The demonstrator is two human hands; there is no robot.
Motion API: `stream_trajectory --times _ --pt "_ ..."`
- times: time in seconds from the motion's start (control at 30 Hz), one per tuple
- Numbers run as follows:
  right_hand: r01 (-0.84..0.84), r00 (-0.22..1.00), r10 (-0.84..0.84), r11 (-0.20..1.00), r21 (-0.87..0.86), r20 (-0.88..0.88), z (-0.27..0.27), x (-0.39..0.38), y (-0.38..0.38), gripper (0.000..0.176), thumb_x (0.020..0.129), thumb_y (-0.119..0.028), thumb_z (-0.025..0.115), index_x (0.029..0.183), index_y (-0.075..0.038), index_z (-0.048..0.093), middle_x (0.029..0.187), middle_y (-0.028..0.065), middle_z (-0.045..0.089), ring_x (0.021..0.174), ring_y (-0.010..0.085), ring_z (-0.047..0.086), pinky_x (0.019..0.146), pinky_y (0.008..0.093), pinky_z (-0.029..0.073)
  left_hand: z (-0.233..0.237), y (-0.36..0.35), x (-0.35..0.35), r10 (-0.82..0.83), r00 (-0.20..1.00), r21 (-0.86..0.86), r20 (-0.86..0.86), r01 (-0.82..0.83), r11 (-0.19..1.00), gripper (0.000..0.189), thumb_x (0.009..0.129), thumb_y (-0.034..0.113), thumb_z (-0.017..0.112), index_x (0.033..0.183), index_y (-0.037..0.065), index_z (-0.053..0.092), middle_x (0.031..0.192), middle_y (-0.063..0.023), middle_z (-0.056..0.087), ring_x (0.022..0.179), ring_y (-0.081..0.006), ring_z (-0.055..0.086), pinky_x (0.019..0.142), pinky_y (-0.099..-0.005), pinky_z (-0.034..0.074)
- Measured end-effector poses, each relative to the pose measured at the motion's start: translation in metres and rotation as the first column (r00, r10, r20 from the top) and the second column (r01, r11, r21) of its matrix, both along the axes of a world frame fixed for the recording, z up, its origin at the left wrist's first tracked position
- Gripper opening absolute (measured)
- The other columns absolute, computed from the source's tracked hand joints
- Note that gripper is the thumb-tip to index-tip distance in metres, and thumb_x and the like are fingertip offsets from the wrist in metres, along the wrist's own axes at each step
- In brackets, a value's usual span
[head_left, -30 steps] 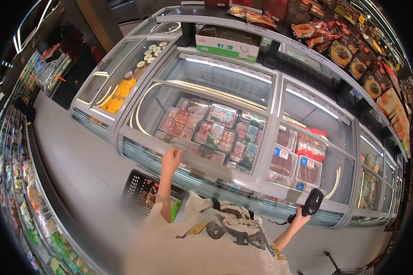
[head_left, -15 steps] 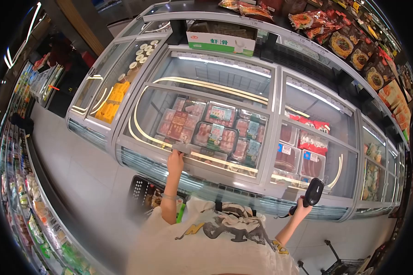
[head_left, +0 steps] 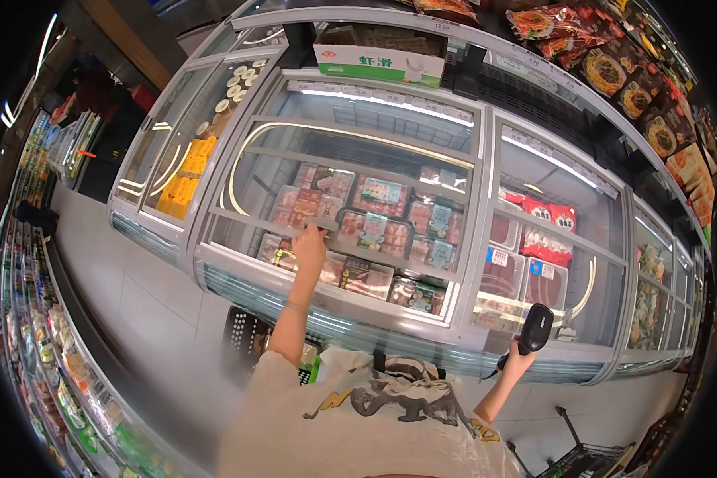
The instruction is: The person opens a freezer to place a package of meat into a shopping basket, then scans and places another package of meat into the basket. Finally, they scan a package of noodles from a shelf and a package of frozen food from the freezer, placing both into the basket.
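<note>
My left hand (head_left: 311, 240) is closed on the handle at the front edge of the sliding glass lid (head_left: 390, 259) of the middle freezer. The lid stands partly slid back, and several meat packs (head_left: 366, 279) in the front row show uncovered below its edge. More trays of meat (head_left: 374, 231) lie under the glass. In my right hand (head_left: 519, 360) is a black handheld scanner (head_left: 538, 327), held over the front rim of the right freezer section.
Red-and-white bags (head_left: 548, 227) lie in the right section, yellow packs (head_left: 187, 179) in the left one. A white-green box (head_left: 378, 60) stands on the ledge behind. A black basket (head_left: 245, 331) is on the floor, with stocked shelves at far left.
My left hand has moved up and away from me, and the glass lid has slid back with it, uncovering the front row. The right hand still holds the scanner in nearly the same place.
</note>
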State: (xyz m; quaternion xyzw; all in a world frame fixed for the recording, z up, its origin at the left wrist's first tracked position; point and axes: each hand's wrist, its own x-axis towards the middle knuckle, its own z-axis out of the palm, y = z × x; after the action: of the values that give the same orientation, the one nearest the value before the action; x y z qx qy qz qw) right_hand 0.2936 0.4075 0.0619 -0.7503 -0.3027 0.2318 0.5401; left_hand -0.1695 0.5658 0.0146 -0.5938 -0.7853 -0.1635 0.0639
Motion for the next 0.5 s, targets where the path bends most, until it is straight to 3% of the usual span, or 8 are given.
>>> stream_trajectory --times 0.27,0.4,0.5 --pt "0.025 1.0 -0.024 0.996 -0.084 0.018 -0.011 -0.004 -0.003 0.022 0.065 0.004 0.058 0.087 0.0 0.053 0.076 0.0049 0.056 0.07 0.0123 0.053 0.065 0.0255 0.042 -0.005 0.123 0.009 -0.052 0.998 0.08 -0.018 0.054 0.995 0.022 0.077 0.025 0.053 0.079 0.005 0.045 0.064 -0.0112 0.058 0.064 -0.0296 0.057 0.058 -0.0431 0.04" --pt "0.08 0.995 -0.08 0.997 0.002 -0.053 0.0 -0.013 -0.007 0.021 0.065 0.003 0.058 0.085 -0.001 0.054 0.076 0.0044 0.056 0.07 0.012 0.053 0.065 0.0256 0.041 -0.004 0.158 0.01 -0.054 0.998 0.036 0.038 0.052 0.998 0.023 0.077 0.024 0.053 0.079 0.003 0.045 0.065 -0.0141 0.059 0.065 -0.0308 0.058 0.058 -0.043 0.041" --pt "0.126 0.988 -0.13 0.991 -0.053 -0.087 0.008 -0.021 -0.011 0.022 0.061 0.002 0.055 0.083 -0.001 0.054 0.074 0.0044 0.054 0.068 0.0133 0.05 0.065 0.0256 0.038 -0.006 0.169 0.008 -0.076 0.995 0.022 0.057 0.075 0.997 0.023 0.078 0.023 0.052 0.082 0.001 0.045 0.065 -0.0158 0.059 0.066 -0.0312 0.058 0.059 -0.0434 0.042"
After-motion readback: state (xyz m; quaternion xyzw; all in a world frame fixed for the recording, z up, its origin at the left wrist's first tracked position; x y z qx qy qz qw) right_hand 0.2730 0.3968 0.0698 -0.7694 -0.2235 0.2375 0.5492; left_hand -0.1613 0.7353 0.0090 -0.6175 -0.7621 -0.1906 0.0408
